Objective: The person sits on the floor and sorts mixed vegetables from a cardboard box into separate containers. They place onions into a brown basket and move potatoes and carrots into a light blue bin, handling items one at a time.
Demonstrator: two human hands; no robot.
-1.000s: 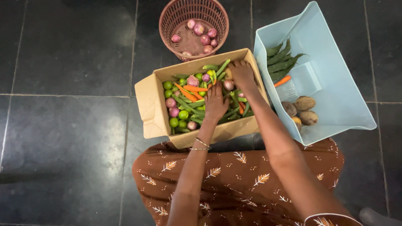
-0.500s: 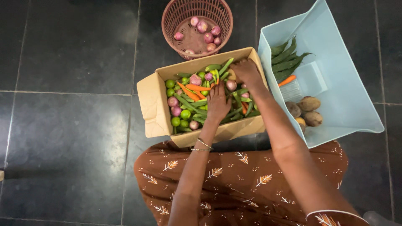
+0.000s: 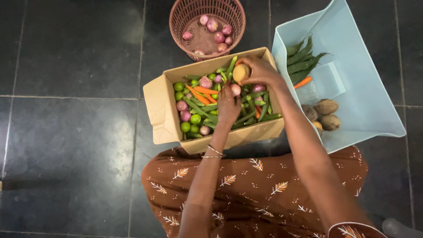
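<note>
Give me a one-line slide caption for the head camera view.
Right hand lifts a potato from a cardboard box of mixed vegetables while left hand grips a small onion.

I saw a round, tan potato (image 3: 241, 72) held clear above the far right corner of the cardboard box (image 3: 165, 115), among mixed vegetables. A small pink onion (image 3: 236, 89) sat just below it, apparently pinched at its lower edge, though part of it was hidden.
</note>
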